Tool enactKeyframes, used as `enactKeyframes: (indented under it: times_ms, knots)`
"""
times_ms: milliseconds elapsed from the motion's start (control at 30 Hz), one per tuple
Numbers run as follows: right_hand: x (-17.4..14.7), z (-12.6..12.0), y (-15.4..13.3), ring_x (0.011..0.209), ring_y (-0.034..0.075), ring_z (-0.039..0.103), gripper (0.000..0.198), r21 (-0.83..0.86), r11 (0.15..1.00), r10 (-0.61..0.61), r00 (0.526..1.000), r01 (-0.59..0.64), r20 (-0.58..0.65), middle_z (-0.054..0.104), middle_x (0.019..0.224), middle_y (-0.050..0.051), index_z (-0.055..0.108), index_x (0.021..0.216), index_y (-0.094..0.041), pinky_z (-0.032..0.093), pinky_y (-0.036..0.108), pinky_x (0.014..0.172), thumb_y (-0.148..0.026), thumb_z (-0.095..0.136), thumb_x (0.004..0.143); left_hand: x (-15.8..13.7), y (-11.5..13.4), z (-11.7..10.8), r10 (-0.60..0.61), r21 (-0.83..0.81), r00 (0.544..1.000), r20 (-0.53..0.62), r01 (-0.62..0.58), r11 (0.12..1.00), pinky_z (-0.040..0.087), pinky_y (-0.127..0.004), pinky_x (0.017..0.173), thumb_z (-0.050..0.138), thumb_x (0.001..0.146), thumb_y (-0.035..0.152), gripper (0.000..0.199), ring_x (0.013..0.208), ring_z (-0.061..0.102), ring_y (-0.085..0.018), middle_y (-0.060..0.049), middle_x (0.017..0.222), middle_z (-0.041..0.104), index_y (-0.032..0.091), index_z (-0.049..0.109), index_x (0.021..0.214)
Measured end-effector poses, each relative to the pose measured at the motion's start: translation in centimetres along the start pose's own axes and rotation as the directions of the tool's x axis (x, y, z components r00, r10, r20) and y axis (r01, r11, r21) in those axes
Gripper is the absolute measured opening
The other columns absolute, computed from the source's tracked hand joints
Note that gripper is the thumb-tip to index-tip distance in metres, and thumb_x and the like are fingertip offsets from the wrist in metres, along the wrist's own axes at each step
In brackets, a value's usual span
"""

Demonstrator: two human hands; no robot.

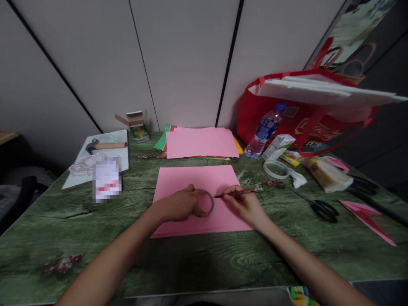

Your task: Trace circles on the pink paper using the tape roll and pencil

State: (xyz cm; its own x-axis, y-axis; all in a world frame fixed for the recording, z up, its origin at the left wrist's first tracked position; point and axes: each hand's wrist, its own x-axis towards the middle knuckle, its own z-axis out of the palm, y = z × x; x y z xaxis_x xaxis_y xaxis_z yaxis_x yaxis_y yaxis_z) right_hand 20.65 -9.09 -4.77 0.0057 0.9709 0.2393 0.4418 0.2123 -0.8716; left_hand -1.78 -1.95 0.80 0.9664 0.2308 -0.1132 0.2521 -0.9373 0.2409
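Observation:
A pink sheet of paper (pixel 188 176) lies on the table in front of me. My left hand (pixel 181 205) grips a thin round ring (pixel 212 203), which looks like a tape roll, and keeps it flat on the sheet. Part of the ring's left side is hidden by my fingers. Between the fingers of my right hand (pixel 245 207) is a slim dark pencil (pixel 239 193), held low and slanted. Its tip points left and rests close to the ring's right outer edge. I cannot make out any line on the paper.
Behind the sheet is a stack of coloured paper (pixel 202 142). On the right are a water bottle (pixel 266 131), clear tape (pixel 274 169), scissors (pixel 323 210), folded pink paper (pixel 366 216) and a red bag (pixel 255 108). A hammer (pixel 110 145) and small box (pixel 139 131) stand left.

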Motion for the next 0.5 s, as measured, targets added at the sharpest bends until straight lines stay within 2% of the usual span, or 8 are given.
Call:
enactKeyframes:
  times_ms: [233,367,500]
  knots:
    - [-2.7,0.5,-1.2,0.072,0.019,0.062,0.017,-0.019,1.000,-0.003,0.999,0.002,-0.040,0.064,0.078,0.006,0.061,0.080,-0.020,0.049,0.027,0.060,-0.032,0.051,0.086,0.0,0.0,-0.1,0.017,-0.046,0.999,-0.039,-0.019,0.999,0.035,-0.034,0.084,0.042,0.071,0.002,0.044,0.095,0.046,-0.022,-0.003,0.124,0.052,0.028,0.071,0.092]
    - [-3.6,1.0,-1.5,0.077,0.018,0.062,0.014,-0.021,0.999,-0.038,0.998,0.037,-0.054,0.064,0.085,0.007,0.060,0.085,-0.020,0.049,0.027,0.065,-0.030,0.050,0.088,0.1,0.0,0.0,0.027,-0.033,0.999,-0.026,-0.028,0.999,0.034,-0.035,0.088,0.043,0.074,0.001,0.044,0.101,0.046,-0.023,-0.003,0.121,0.053,0.028,0.070,0.096]
    - [-3.9,1.0,-1.4,0.079,0.018,0.061,0.011,-0.087,0.992,-0.092,0.995,0.087,-0.047,0.064,0.084,0.006,0.059,0.086,-0.021,0.048,0.029,0.070,-0.027,0.049,0.089,0.0,-0.1,0.1,0.036,-0.045,0.999,-0.036,-0.037,0.998,0.034,-0.035,0.088,0.043,0.081,0.006,0.035,0.100,0.048,-0.023,-0.004,0.117,0.054,0.027,0.070,0.091]
